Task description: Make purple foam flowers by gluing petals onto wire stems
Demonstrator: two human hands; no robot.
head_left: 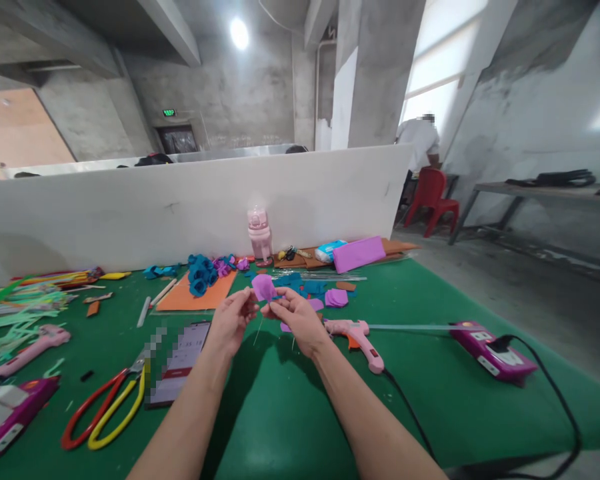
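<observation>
Above the middle of the green table, a small purple crepe-paper flower is between my two hands, with a thin stem hanging below. My right hand pinches it near its base. The fingertips of my left hand are closed at the petal's left edge. Just right of my right hand lies a pink glue gun with a clear glue stick in its back. Behind it are a stack of purple paper petals and blue paper pieces.
Red-and-yellow-handled scissors and a phone lie at left. Blue paper flowers rest on orange paper. A pink bottle stands by the white partition. A purple power strip with a black cable is at right.
</observation>
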